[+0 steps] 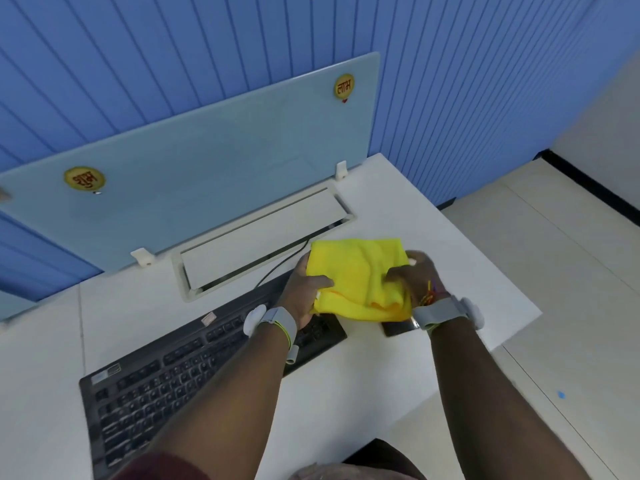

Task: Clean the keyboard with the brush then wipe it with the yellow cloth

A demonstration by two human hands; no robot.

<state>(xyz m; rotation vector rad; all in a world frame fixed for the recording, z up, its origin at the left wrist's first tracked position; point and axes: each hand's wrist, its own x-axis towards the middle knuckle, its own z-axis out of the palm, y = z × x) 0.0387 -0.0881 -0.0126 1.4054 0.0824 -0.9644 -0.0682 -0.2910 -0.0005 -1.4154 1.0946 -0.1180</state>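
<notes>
A black keyboard (156, 386) lies slanted across the white desk (433, 237), its right end under my forearm. Above that right end, the yellow cloth (356, 275) is held bunched between both hands. My left hand (304, 289) grips the cloth's left edge, thumb on top. My right hand (415, 275) pinches its right side. A dark flat object (398, 328), partly hidden under the cloth and my right wrist, lies beside the keyboard. No brush is in view.
A pale blue divider panel (207, 161) stands along the desk's back edge. In front of it sits a white cable-tray lid (263, 233), with a black cable (277, 268) running toward the keyboard. The desk's right edge drops to a tiled floor (571, 306).
</notes>
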